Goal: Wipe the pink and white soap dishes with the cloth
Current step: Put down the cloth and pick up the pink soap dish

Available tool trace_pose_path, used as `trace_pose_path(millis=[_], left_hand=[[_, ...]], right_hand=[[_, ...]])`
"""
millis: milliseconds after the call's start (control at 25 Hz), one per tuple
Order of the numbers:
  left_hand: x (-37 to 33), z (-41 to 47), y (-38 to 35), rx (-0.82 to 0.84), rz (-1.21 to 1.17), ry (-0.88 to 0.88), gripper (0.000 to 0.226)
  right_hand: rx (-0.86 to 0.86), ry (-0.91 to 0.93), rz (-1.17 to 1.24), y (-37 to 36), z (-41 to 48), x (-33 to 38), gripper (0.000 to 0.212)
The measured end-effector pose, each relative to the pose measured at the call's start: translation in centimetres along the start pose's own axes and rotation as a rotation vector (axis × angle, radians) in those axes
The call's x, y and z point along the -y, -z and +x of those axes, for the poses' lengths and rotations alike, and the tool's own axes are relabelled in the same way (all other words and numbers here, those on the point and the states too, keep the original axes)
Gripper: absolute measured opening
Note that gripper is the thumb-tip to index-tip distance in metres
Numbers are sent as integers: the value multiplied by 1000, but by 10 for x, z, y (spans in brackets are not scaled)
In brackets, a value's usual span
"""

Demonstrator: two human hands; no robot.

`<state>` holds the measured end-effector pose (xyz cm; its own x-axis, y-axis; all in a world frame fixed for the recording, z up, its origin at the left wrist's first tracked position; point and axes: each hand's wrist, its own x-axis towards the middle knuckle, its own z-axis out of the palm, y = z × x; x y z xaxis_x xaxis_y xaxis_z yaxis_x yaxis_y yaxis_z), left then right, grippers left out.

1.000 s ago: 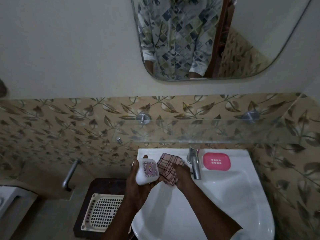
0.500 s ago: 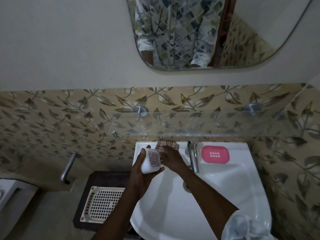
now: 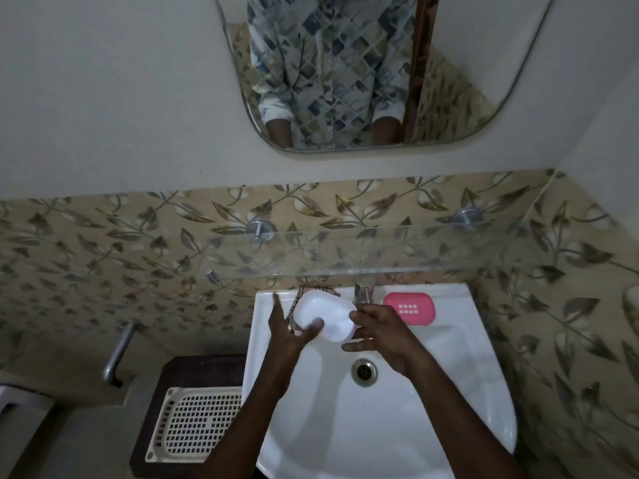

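Over the back-left part of the white washbasin [image 3: 449,392], both hands grip the white soap dish [image 3: 325,314]. The left hand [image 3: 287,335] clasps its left end, thumb lying across its face; the right hand [image 3: 383,333] touches its right end with its fingertips. The checked cloth [image 3: 313,290] lies on the basin's rear rim, just behind the dish. The tap [image 3: 363,288] stands at the middle of that rim, and the pink soap dish [image 3: 409,307] rests right of the tap. The drain [image 3: 364,371] sits in front of the hands.
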<state>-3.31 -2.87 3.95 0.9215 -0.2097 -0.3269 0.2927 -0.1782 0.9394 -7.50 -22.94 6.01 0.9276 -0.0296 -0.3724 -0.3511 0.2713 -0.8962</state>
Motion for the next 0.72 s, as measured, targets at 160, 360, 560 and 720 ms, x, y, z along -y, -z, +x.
trace_pose_path(millis=[160,360,560,720], left_hand=[[7,1,-4,149,-593,250,48],[3,13,-15,144,-604,205,34],[12,15,7,93,-532,179,37],[24,14,21,59,-508,183,30]], right_hand=[[43,-48,-17,28,-3,-2,23],[-191,-6,-141,63,16,-10,36],[-393,9,-1422,133,53,-36,71],[-206,-54,-1655,140,80,-47,91]])
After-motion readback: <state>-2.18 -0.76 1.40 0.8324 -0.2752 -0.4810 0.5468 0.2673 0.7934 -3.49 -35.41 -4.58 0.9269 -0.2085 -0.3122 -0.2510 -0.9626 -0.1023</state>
